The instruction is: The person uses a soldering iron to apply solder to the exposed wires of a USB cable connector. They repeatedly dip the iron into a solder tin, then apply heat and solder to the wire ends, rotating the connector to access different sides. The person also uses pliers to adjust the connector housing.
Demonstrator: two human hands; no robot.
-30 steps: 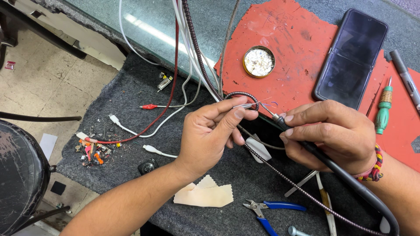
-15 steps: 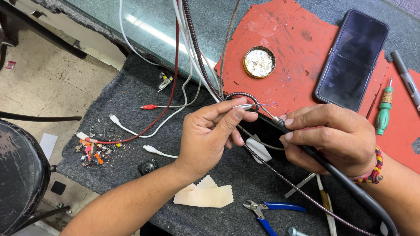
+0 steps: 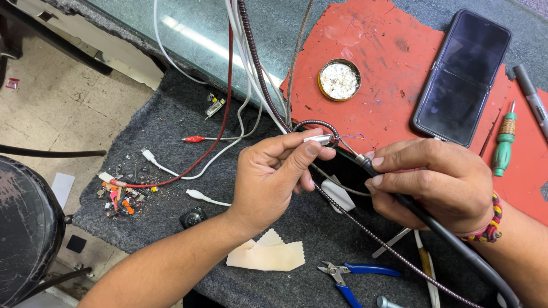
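Note:
My left hand (image 3: 274,174) pinches a small white connector plug (image 3: 317,138) between thumb and forefinger, at the looped end of a dark braided cable (image 3: 260,68). My right hand (image 3: 434,182) grips a thick black tool handle (image 3: 451,239), its thin metal tip (image 3: 355,155) almost touching the plug. Both hands hover over a grey felt mat (image 3: 165,122), close together at the centre of the view. Thin coloured wire strands show just past the plug.
A red mat (image 3: 382,102) holds a round tin (image 3: 339,79), a dark phone (image 3: 462,77) and a green screwdriver (image 3: 504,142). Blue-handled cutters (image 3: 357,274), tan cloth scraps (image 3: 267,255), white and red cables and wire scraps (image 3: 123,197) lie on the felt. A black stool (image 3: 25,228) stands at left.
The hands have barely shifted. My left fingers have adjusted slightly on the white plug, and the tool tip stays near it.

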